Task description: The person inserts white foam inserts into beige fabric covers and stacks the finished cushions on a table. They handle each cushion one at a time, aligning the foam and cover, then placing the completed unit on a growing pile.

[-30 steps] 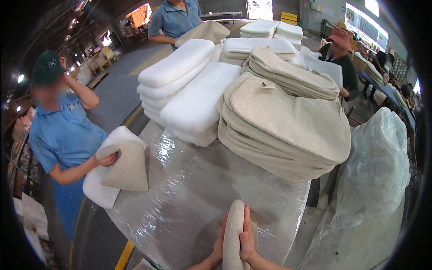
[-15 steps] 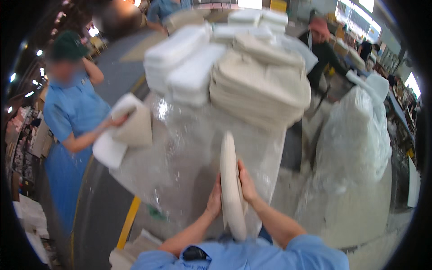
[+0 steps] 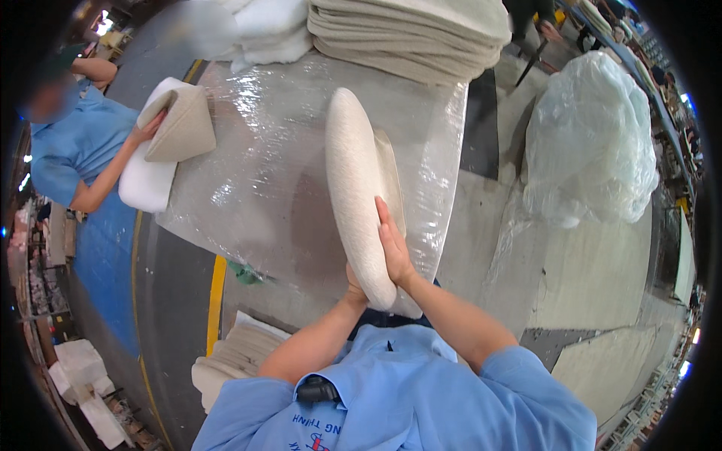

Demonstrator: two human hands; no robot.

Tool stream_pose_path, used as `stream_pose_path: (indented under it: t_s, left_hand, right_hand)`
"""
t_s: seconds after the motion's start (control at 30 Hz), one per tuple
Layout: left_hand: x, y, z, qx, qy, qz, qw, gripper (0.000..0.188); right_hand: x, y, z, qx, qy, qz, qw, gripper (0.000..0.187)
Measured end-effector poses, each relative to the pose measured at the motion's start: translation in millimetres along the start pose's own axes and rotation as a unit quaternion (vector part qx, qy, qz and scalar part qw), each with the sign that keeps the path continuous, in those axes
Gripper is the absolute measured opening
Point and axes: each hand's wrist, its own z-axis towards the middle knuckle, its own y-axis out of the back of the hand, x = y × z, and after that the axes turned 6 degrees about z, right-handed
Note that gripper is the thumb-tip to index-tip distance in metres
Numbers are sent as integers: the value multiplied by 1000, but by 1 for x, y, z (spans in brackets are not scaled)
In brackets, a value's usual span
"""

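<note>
Between my palms I hold a plump cream cushion [image 3: 357, 180], upright on its edge above the table. A looser beige flap of fabric [image 3: 389, 173] shows behind its right side. My right hand [image 3: 395, 248] lies along the right face near the lower end, fingers stretched together and pressing on it. My left hand [image 3: 355, 286] is on the other side, its fingers mostly hidden behind the cushion. Beneath is a table [image 3: 271, 188] wrapped in clear plastic film.
At the table's far side are a stack of beige covers [image 3: 410, 41] and white pads [image 3: 271, 30]. On the left a co-worker [image 3: 86, 143] holds a beige cover [image 3: 188, 124] with a white pad [image 3: 147, 180]. A large clear plastic bag [image 3: 590, 143] stands right; folded beige fabric [image 3: 241, 349] lies low left.
My view has tipped downward, so the table and stacks sit higher in the picture. The cushion has turned to show more of its left face, and my hands are closer to its lower end.
</note>
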Motion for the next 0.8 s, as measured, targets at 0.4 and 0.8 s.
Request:
stream_pose_path:
  t_s: [0.4,0.8]
  left_hand:
    - [-144,-53,26,8,85,-156,984,52]
    - [-159,-61,9,3,109,-112,988,60]
  right_hand:
    - [64,-5,33,-42,-118,186,974,84]
    - [67,-3,23,-53,-97,182,977,74]
